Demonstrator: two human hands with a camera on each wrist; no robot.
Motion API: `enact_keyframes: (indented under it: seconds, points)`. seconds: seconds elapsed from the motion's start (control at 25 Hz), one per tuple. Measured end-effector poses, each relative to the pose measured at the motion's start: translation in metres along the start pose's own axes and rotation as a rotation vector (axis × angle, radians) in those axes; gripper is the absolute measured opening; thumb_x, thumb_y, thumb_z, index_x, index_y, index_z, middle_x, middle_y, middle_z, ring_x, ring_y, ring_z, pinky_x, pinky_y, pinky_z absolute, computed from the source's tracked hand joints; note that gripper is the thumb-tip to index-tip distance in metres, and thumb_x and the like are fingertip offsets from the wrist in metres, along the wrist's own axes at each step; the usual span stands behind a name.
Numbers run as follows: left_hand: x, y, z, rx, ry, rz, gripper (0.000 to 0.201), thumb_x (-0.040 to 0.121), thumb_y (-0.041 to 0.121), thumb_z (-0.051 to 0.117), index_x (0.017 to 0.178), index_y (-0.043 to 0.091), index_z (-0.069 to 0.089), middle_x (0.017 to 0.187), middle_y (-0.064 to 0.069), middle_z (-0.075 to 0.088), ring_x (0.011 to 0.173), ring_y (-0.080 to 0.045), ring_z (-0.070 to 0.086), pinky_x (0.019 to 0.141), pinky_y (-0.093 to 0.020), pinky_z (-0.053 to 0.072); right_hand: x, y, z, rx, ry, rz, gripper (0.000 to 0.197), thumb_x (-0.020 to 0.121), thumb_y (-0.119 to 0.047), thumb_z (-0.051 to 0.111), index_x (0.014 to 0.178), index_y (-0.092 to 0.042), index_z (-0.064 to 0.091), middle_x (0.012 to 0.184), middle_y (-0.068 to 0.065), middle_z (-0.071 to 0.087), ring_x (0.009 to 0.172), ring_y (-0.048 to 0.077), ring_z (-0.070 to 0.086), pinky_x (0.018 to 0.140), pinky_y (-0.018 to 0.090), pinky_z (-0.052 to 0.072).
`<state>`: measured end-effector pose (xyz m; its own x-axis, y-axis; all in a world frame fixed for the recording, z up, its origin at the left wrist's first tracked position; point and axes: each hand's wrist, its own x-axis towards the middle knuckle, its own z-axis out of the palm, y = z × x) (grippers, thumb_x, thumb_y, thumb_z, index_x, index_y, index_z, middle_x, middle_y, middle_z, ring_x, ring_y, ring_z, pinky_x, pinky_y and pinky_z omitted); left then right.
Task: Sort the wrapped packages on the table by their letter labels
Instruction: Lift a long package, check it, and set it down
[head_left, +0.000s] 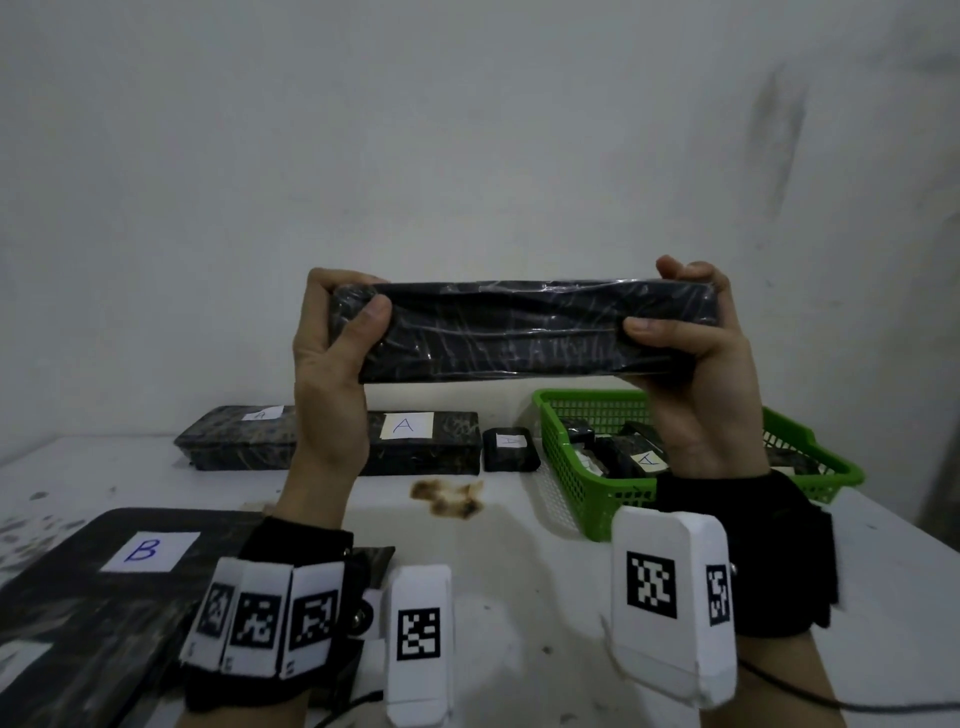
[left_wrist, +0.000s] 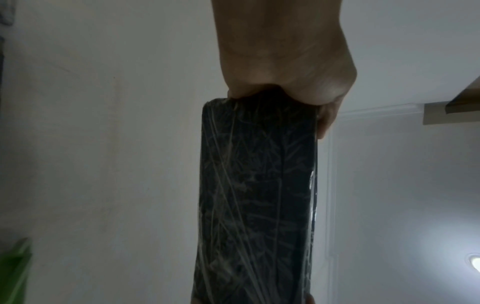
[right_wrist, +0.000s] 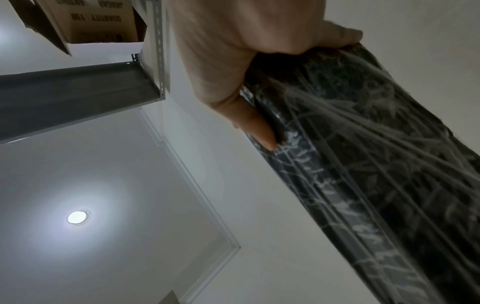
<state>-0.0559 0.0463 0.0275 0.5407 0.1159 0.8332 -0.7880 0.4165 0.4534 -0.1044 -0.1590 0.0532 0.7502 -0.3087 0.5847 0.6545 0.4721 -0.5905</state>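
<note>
Our left hand (head_left: 324, 358) and right hand (head_left: 696, 374) gripping the long black package (head_left: 519, 332) by its ends, raised level, green basket (head_left: 582, 499) at four o'clock below

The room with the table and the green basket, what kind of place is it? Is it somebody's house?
Probably a storeroom or small packing room, not a living space. A metal shelf carries a cardboard carton, black wrapped packages with letter labels lie on a stained white table, and the walls are bare.
</note>
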Motion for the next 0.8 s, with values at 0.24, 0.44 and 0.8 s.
enact_keyframes:
  seconds: [0.24, 0.44, 0.8]
  points:
    - [0.007, -0.005, -0.019, 0.084, -0.12, -0.048, 0.072, 0.064, 0.053, 0.071, 0.123, 0.032, 0.037, 0.132, -0.008, 0.04, 0.123, -0.02, 0.044, 0.1, -0.04, 0.043, 0.003, 0.0, -0.007, 0.108, 0.093, 0.141, 0.042, 0.052, 0.013, 0.052, 0.072, -0.024, 0.051, 0.062, -0.014, 0.064, 0.061, 0.012, 0.066, 0.07, 0.041, 0.052]
    - [0.009, -0.001, -0.031, 0.289, -0.258, -0.1, 0.103, 0.038, 0.063, 0.082, 0.126, 0.039, 0.034, 0.131, 0.012, 0.045, 0.121, -0.007, 0.051, 0.094, -0.026, 0.05, 0.017, 0.038, -0.033, 0.41, 0.14, 0.429, 0.075, 0.005, 0.011, 0.077, 0.068, -0.025, 0.058, 0.082, 0.006, 0.073, 0.078, 0.036, 0.069, 0.06, 0.076, 0.037]
    - [0.003, -0.022, -0.01, 0.967, -0.22, 0.3, 0.072, 0.053, 0.008, 0.087, 0.115, 0.004, 0.049, 0.116, 0.002, 0.035, 0.107, -0.015, 0.045, 0.091, -0.019, 0.042, -0.004, 0.052, 0.01, -1.072, -0.492, -0.198, 0.106, 0.069, 0.002, 0.061, 0.144, -0.041, -0.001, 0.153, -0.014, 0.005, 0.145, 0.016, 0.004, 0.115, 0.047, 0.022]
